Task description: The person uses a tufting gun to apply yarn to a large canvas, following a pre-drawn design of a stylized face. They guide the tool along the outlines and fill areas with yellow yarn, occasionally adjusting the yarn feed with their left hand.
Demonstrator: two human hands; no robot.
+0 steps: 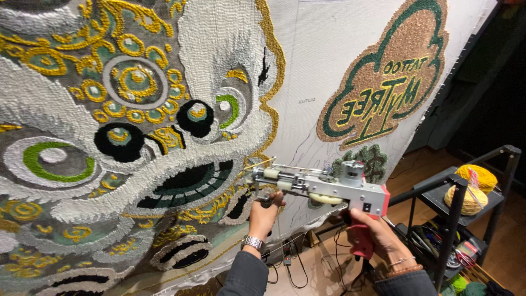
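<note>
Against the stretched white cloth (323, 66), just right of the tufted lion face (137, 126), a tufting gun (323, 186) is held level, needle to the fabric, right hand (378, 233) wrapped round its red grip, left hand (266, 211) closed on the front handle beneath, yarn balls (471, 189) on a black rack right of it above wooden floor.

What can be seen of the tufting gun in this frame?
The tufting gun has a grey metal body, red handle, small top motor and a black switch. It is held level, its needle end against the tufted cloth. The right hand grips the red handle; the left hand supports the front underneath.
</note>
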